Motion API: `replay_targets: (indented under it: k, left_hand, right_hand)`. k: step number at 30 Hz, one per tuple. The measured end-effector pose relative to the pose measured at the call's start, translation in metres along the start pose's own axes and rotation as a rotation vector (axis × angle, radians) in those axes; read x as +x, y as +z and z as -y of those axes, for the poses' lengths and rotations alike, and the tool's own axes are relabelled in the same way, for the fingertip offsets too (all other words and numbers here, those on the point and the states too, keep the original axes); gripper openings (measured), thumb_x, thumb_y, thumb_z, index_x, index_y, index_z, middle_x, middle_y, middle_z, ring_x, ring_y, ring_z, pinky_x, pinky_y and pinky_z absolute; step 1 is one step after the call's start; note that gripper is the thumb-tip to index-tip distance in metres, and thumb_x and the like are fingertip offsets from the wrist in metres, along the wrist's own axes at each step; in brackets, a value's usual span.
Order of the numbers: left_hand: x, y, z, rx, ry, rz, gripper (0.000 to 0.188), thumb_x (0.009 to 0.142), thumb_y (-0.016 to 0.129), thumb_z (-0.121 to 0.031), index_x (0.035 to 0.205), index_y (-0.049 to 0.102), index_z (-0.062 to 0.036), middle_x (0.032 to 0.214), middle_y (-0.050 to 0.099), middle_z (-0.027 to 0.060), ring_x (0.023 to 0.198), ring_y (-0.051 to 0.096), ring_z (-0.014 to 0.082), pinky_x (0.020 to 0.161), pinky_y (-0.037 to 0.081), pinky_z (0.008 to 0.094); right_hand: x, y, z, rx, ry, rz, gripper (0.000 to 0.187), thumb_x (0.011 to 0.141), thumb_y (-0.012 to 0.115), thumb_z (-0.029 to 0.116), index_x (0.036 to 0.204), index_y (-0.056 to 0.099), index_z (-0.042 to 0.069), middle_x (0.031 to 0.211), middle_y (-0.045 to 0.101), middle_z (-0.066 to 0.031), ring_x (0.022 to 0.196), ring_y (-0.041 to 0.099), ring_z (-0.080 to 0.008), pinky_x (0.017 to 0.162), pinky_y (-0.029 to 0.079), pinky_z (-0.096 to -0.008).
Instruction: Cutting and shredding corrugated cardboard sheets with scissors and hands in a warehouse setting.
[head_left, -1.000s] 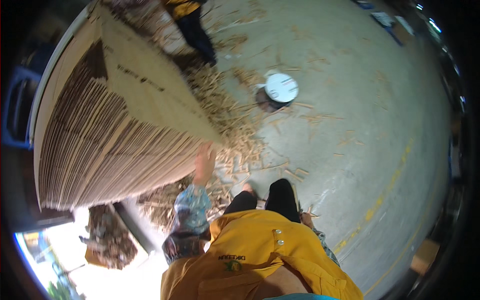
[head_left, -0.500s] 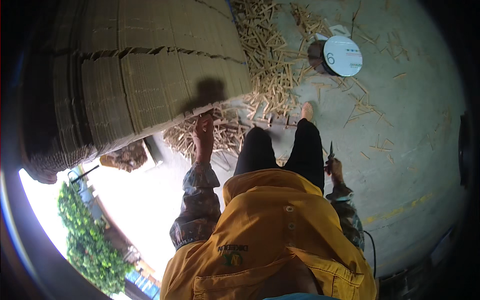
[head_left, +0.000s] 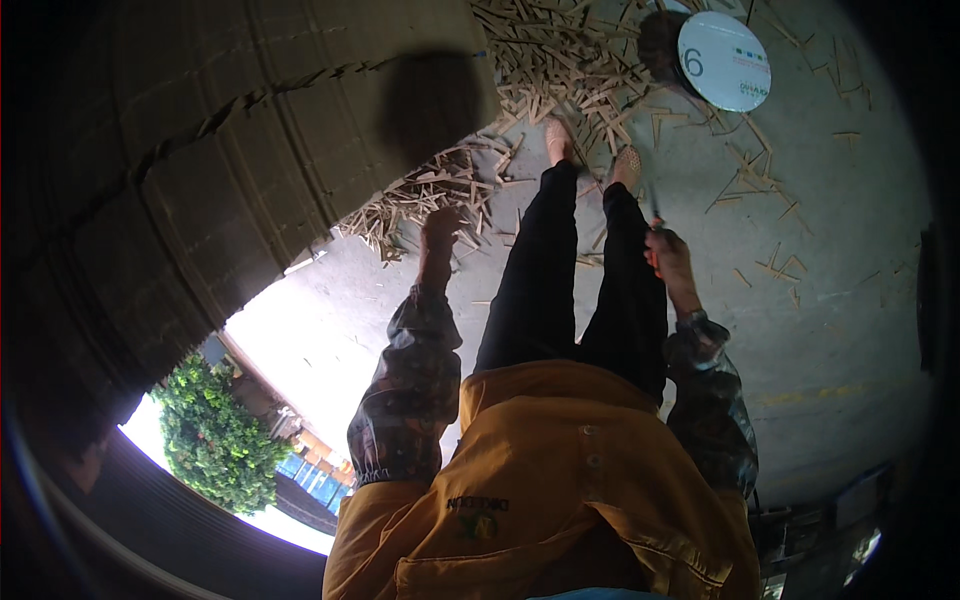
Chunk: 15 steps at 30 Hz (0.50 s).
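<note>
My right hand (head_left: 676, 268) is closed round a red-handled tool (head_left: 655, 236), whose narrow dark end points away from me beside my right leg. Motion blur hides whether it is a blade or a pair of jaws. On the other side, my left hand (head_left: 440, 235) hangs off the near edge of a tall stack of brown cardboard sheets (head_left: 330, 130), apart from it. Its fingers are too dim and blurred to read. Behind that hand, thin cardboard strips (head_left: 420, 200) lie heaped on the floor.
More cardboard scraps (head_left: 570, 65) cover the floor by my feet, with loose strips (head_left: 755, 180) scattered to the right. A round white-topped object (head_left: 725, 62) stands at the far right. Bright daylight and a green tree (head_left: 215, 430) show beyond the stack at lower left.
My left hand has come away from the stack's edge. My feet are now both visible, and the view has shifted. The tool stays in my right hand, which is further forward in view.
</note>
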<state>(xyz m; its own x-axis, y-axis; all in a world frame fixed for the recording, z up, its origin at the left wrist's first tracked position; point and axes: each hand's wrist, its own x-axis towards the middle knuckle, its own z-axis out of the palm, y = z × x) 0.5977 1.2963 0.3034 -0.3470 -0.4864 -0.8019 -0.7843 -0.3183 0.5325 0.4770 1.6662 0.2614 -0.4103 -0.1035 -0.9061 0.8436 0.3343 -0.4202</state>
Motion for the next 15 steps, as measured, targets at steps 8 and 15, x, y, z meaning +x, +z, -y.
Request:
replay_targets:
  k: [8,15]
  left_hand:
    - [0.029,0.038,0.128,0.861,0.297,0.159,0.022,0.079,0.057,-0.017,0.096,0.054,-0.0037,0.085,0.055,0.0091,0.078,0.053,0.0191,0.067,0.045,0.0323]
    - [0.023,0.067,0.163,1.106,0.018,0.187,0.038,0.073,0.059,-0.021,0.108,0.049,-0.0094,0.114,0.047,0.0103,0.105,0.042,0.0312,0.085,0.036,0.0460]
  right_hand:
    - [0.073,0.135,-0.023,-0.737,-0.726,0.126,0.022,0.076,0.053,0.024,0.092,0.058,0.009,0.083,0.055,-0.0156,0.076,0.057,-0.0331,0.063,0.047,-0.0417]
    - [0.157,0.238,-0.003,-0.657,-0.700,-0.023,0.025,0.070,0.050,0.018,0.092,0.060,0.012,0.074,0.056,-0.0120,0.076,0.057,-0.0286,0.061,0.046,-0.0440]
